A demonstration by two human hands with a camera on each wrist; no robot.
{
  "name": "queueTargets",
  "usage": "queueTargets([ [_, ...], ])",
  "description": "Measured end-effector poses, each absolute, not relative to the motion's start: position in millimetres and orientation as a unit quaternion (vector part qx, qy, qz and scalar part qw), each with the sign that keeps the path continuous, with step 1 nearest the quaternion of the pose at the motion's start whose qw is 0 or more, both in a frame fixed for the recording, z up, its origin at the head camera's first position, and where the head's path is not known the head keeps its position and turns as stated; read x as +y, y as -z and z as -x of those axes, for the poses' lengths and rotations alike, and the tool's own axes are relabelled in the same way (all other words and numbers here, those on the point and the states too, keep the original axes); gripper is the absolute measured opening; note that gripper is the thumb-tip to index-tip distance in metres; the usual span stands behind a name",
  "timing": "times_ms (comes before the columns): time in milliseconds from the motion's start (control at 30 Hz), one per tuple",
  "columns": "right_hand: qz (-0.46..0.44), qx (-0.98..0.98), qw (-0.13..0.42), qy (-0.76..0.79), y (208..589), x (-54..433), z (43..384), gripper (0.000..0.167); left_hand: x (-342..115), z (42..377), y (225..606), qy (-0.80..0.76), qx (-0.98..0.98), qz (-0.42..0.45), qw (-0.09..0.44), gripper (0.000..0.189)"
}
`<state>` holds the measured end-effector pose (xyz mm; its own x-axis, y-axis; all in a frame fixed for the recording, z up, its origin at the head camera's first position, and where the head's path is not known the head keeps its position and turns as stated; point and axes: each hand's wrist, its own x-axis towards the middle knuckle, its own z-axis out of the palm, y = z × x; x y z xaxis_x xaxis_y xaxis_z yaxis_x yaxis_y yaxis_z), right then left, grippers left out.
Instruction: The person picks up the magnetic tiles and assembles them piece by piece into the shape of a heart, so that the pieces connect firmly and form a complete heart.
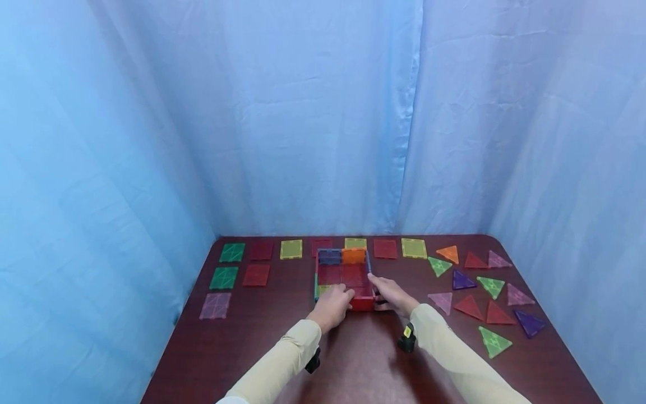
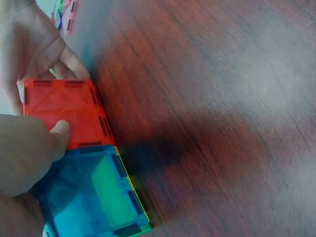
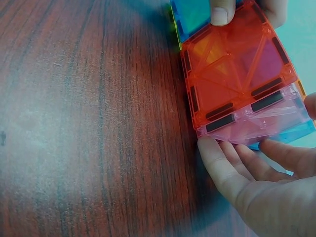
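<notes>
A low open-topped box of translucent magnetic tiles [image 1: 330, 275] stands on the table. Its near wall has a red square tile [image 2: 69, 106] beside a blue square tile [image 2: 89, 192]. My left hand [image 1: 331, 307] pinches the red tile, thumb on its outer face and fingers over the top edge. At the right near corner a pink tile [image 3: 261, 116] meets the red one along its edge. My right hand [image 1: 393, 293] holds that pink tile, fingertips [image 3: 210, 145] along its outer side and thumb near its top. The fingers partly hide the blue tile behind it.
Loose square tiles, such as a green one [image 1: 224, 278] and a yellow one [image 1: 414, 248], lie at the left and along the back. Several triangle tiles, including a purple one [image 1: 529, 324], spread over the right side. Blue curtains [image 1: 303, 112] surround the table [image 1: 242, 359].
</notes>
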<state>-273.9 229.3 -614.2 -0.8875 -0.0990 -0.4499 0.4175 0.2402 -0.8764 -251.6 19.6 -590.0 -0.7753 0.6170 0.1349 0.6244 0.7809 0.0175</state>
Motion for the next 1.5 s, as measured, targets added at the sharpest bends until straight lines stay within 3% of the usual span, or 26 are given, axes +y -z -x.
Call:
queueTargets([
  [100,-0.105,0.759,0.212,0.607,613.0,229.9,274.4,0.063,20.3,251.5,590.6,0.015,-0.941,0.331,0.075,0.012],
  [333,-0.107,0.762,0.209,0.603,614.3,227.5,272.4,0.058,17.9,249.1,589.0,0.022,-0.943,0.328,0.053,0.012],
  [533,-0.104,0.751,0.209,0.618,617.4,226.8,272.1,0.06,-1.2,253.2,582.5,0.097,-0.945,0.301,0.087,0.04],
  [633,-0.102,0.749,0.202,0.622,617.9,225.7,271.6,0.06,-17.9,262.1,577.8,0.216,-0.952,0.209,0.063,0.051],
  [800,-0.098,0.759,0.177,0.619,617.6,224.4,270.7,0.067,-44.3,272.7,585.3,0.423,-0.904,0.049,-0.049,0.058],
  [967,-0.091,0.751,0.171,0.632,621.4,224.0,267.7,0.075,-53.1,264.5,605.0,0.483,-0.866,0.012,-0.131,0.061],
  [1200,-0.091,0.745,0.172,0.638,626.5,222.0,258.5,0.071,-52.6,249.5,610.6,0.488,-0.866,0.021,-0.112,0.059],
  [1500,-0.089,0.738,0.18,0.644,622.4,221.8,252.3,0.073,-60.6,238.5,604.9,0.48,-0.867,0.037,-0.125,0.062],
])
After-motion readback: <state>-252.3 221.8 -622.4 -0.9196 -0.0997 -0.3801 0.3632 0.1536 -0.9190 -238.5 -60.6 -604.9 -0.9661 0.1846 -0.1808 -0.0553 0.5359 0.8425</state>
